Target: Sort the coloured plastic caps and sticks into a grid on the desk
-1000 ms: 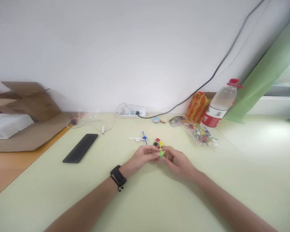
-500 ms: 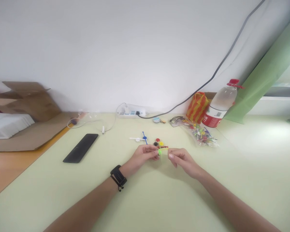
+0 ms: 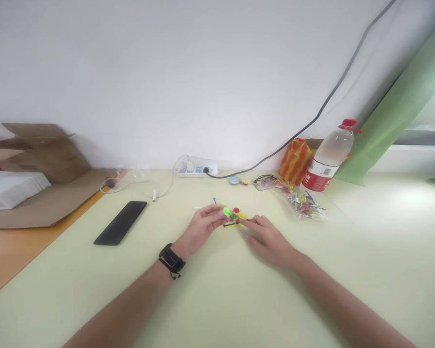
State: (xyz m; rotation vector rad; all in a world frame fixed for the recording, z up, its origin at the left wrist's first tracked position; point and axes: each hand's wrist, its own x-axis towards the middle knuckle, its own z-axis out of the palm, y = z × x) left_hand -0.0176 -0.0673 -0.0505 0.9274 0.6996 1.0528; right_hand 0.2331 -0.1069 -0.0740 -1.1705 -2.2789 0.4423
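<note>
My left hand [image 3: 203, 227] is closed in a pinch on a small bright green plastic disc [image 3: 226, 211]. Right of it, my right hand [image 3: 271, 241] reaches in low, its index finger stretched out to the small parts and its thumb apart. At that fingertip lie a black and a yellow stick-like piece [image 3: 230, 225]. Just beyond the fingers are a red disc [image 3: 236, 210], a yellow disc [image 3: 242, 215] and a dark green-looking disc [image 3: 233, 217]. The tip of a blue arrow-shaped piece [image 3: 214, 200] shows behind my left hand, which hides most of it and a white piece.
A clear bag of colourful small parts [image 3: 306, 205] lies at the right, by a large water bottle [image 3: 322, 166] and a red-and-yellow striped bag [image 3: 295, 162]. A black phone-like slab [image 3: 121, 223] is at the left. Along the wall sits a power strip [image 3: 197, 169] with cables.
My left hand has moved a little left and up with the green disc. My right hand has come down, stretching its index finger to the parts; a yellow stick now lies on the table.
</note>
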